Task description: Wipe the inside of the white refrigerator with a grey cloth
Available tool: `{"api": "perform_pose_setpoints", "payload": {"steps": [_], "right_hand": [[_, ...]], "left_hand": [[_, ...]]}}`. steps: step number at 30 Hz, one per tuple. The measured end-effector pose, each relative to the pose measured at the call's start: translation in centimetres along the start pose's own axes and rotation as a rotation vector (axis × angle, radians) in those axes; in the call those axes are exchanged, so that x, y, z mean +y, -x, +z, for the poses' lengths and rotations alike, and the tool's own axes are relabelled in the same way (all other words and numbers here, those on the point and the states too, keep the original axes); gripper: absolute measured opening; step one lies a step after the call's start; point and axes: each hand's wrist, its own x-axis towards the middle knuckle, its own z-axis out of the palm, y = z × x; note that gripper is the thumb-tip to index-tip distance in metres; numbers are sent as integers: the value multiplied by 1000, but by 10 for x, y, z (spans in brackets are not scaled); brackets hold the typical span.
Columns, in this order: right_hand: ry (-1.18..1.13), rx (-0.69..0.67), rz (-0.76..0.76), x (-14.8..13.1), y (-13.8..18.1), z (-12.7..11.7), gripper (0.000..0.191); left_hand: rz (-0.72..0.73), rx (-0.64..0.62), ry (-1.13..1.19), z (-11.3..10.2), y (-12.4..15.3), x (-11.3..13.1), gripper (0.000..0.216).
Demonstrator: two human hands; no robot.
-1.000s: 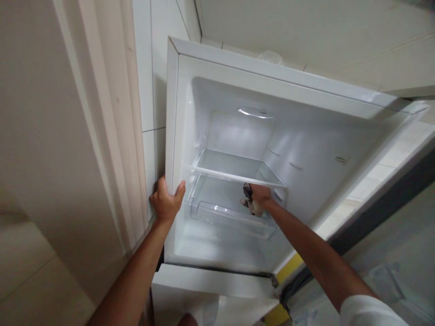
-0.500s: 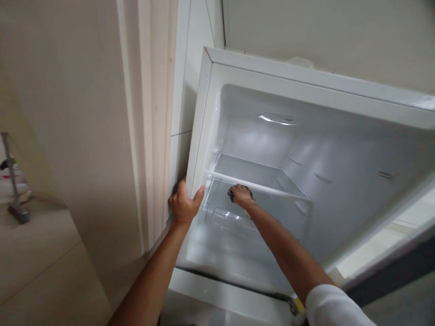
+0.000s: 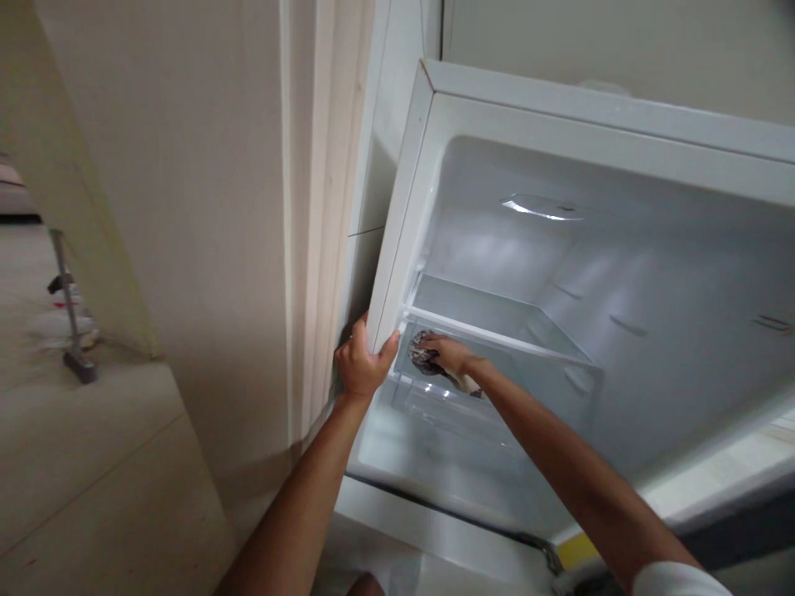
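An open refrigerator [image 3: 407, 207] with a white interior fills the right half of the view. My left hand [image 3: 363, 360] is wrapped round the left edge of its frame, thumb on the front face. Inside, my right hand [image 3: 450, 354] presses a crumpled dark patterned cloth [image 3: 423, 354] against the lower glass shelf [image 3: 497, 356], near its left end. A pale part of the cloth hangs below my palm. Above that sits another glass shelf [image 3: 484, 302]. Under my right hand is a clear drawer [image 3: 435, 401], partly hidden by my forearm.
A pale wooden door frame [image 3: 329, 207] stands close on the left of the refrigerator. Farther left, a grey floor brush [image 3: 79, 364] leans by the wall on the tiled floor [image 3: 93, 463]. The refrigerator's open door [image 3: 733, 463] is at the lower right.
My right hand has slid the cloth leftward along the lower shelf, nearer the left wall. My left hand keeps its hold on the frame. The view has shifted left.
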Motion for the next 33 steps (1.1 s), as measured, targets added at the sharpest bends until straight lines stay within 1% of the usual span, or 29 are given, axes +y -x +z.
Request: {"api": "perform_pose_setpoints", "payload": {"steps": [3,6,9,10,11,14,15,16,18,24,26,28,30,31,33], "right_hand": [[-6,32,-37,-3,22,-9,64],[13,168,-81,-10,49,-12,63],[64,337,-108,-18,82,-4,60],[93,430,-126,-22,94,2,58],[127,563,-156,-26,105,9,53],[212,1073,-269,-39,133,29,43],[224,1202,-284,-43,141,33,42],[229,1290,-280,-48,148,36,43],[227,1375,-239,-56,160,37,44],[263,1510,-81,-68,205,29,45],[257,1611,-14,-68,220,30,49],[184,1751,79,-68,232,35,56],[56,1896,184,-67,240,44,60],[-16,1934,231,-67,243,51,60],[-144,1928,286,-65,246,68,56]], "left_hand": [[-20,-20,-14,-1,-1,2,58],[-20,-10,-9,-1,-1,3,57],[-18,6,4,-1,-1,2,56],[-21,7,5,0,-1,2,56],[-25,6,3,0,-1,2,55],[-43,1,-21,2,-1,1,55],[-47,0,-28,2,0,0,55],[-50,1,-32,3,0,0,55],[-48,2,-31,3,0,-1,55],[-58,-6,-52,3,0,-2,57],[-59,1,-56,4,0,-2,56],[-59,11,-57,5,0,-3,55],[-60,20,-54,5,0,-3,55],[-60,24,-50,5,0,-3,55],[-58,26,-40,5,0,-4,55]]}}
